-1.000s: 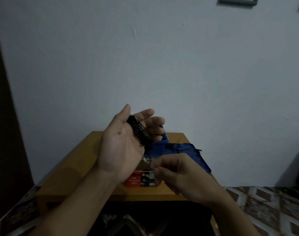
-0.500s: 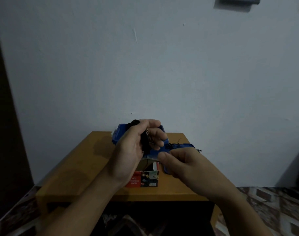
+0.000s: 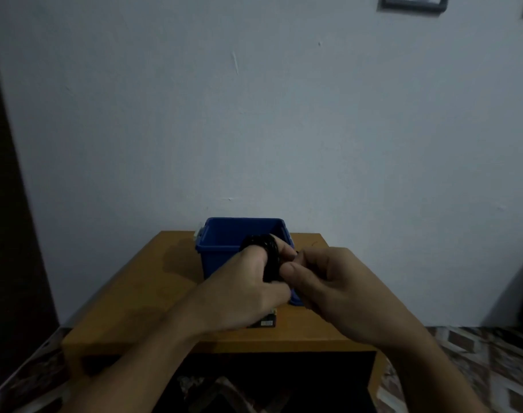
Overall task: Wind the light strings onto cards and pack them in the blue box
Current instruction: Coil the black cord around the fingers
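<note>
A black bundle of wound light string (image 3: 266, 251) sits in my left hand (image 3: 248, 290), whose fingers close around it just in front of the blue box (image 3: 221, 242). My right hand (image 3: 328, 281) pinches the bundle's right side with thumb and fingers. The box stands open at the back of a small wooden table (image 3: 141, 296). The card under the winding is hidden by the string and my fingers.
A small printed carton (image 3: 266, 321) peeks out below my left hand near the table's front edge. A grey wall stands right behind the table. Patterned floor tiles (image 3: 477, 353) show at the right, and a dark doorway edge runs down the left.
Both hands have dropped and moved forward to the blue box. My left hand turned from palm-up to closed over the bundle, and my right hand came up to meet it.
</note>
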Tool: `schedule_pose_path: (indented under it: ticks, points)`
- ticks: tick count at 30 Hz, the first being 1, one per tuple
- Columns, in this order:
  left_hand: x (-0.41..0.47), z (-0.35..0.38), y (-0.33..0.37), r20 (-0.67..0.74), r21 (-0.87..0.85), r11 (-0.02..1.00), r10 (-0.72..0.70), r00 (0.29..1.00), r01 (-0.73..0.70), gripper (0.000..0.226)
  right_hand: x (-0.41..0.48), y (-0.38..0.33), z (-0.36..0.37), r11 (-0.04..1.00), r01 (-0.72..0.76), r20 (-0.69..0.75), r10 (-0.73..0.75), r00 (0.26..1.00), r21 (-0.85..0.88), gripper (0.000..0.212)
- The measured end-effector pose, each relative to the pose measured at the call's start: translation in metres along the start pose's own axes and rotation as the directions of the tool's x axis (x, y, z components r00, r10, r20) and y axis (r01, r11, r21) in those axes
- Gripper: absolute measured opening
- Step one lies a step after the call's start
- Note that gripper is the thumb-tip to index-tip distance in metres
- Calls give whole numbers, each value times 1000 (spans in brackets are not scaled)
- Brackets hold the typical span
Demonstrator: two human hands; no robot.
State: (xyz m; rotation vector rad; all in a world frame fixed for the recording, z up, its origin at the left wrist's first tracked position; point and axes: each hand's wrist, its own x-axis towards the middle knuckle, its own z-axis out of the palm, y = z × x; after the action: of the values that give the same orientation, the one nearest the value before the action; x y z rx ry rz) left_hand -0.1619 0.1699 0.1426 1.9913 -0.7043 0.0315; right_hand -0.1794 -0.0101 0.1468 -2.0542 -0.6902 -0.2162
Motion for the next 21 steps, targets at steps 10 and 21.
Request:
schedule_pose_path:
  ticks: [10, 21]
  points:
    - [0, 0, 8, 162, -265, 955, -94, 982, 135, 10, 4, -4, 0, 979, 53, -142, -25, 990, 199, 35]
    - [8, -11, 2, 192, -879, 473, 245, 950, 56, 7, 17, 22, 26, 630, -233, 67, 276, 959, 741, 40]
